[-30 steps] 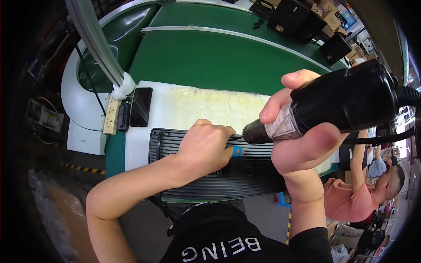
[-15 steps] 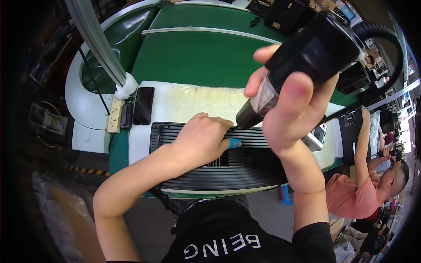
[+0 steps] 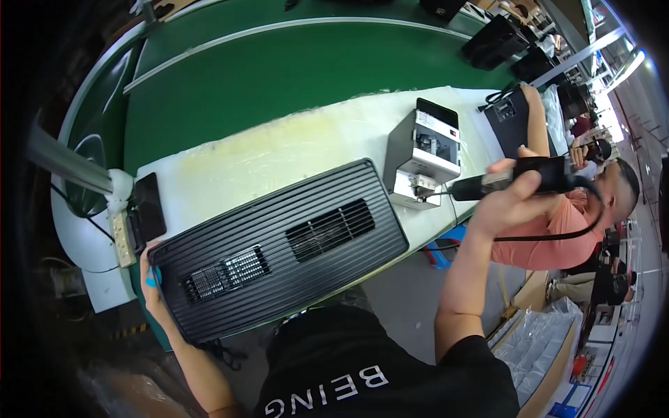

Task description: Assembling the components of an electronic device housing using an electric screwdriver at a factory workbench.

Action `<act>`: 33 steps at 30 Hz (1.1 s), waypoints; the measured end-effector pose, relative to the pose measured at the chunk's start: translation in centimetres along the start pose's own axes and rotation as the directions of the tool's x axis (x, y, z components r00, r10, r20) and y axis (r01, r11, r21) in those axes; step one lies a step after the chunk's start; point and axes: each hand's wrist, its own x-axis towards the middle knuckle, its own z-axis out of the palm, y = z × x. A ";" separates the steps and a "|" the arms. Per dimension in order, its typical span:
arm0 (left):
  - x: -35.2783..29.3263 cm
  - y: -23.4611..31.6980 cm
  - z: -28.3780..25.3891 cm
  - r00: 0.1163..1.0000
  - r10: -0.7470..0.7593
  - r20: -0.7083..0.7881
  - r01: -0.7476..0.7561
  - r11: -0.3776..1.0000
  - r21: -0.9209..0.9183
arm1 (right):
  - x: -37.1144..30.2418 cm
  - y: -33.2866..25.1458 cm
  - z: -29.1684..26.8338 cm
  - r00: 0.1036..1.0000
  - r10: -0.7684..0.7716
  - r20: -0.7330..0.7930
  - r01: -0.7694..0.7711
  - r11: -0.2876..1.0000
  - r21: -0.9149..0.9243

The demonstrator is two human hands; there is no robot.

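Note:
A long black ribbed housing [image 3: 279,279] with two grille openings lies slanted along the front of the white padded work surface [image 3: 265,153]. My left hand [image 3: 152,279], a blue wrap on one finger, grips the housing's left end. To the right, my right hand [image 3: 503,198] is closed round a black electric screwdriver [image 3: 547,175], which lies nearly level with its bit pointing left. The bit reaches the front of a small grey and white screw feeder [image 3: 423,157]. Whether a screw sits on the bit is too small to tell.
A phone [image 3: 150,203] and a cream power strip [image 3: 122,240] lie at the left beside a metal post [image 3: 70,161]. Behind runs a green conveyor belt [image 3: 279,76]. A co-worker in a pink shirt [image 3: 536,240] is at the right, an arm over a black panel [image 3: 512,125].
My right hand has carried the screwdriver down and right from above the housing to the screw feeder. My left hand has shifted from the housing's middle to its left end. The view has turned right.

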 end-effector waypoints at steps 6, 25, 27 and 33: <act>-2.5 -1.8 0.2 0.973 0.113 -0.200 -0.066 0.972 0.227 | -3.9 5.4 -1.3 0.995 -0.021 0.100 0.022 1.000 -0.013; -3.6 -1.5 2.9 0.994 0.101 -0.033 -0.104 0.984 -0.143 | -3.1 -19.7 15.3 0.723 0.120 0.681 -0.622 0.544 0.564; -3.7 -1.4 2.9 0.996 0.089 0.003 -0.087 0.980 -0.180 | -5.1 -21.8 17.3 0.759 0.147 0.634 -0.529 0.707 0.469; -3.7 -1.7 2.6 0.996 0.090 -0.012 -0.090 0.962 -0.259 | -7.1 -23.9 18.0 0.596 0.077 0.799 -0.397 0.894 0.209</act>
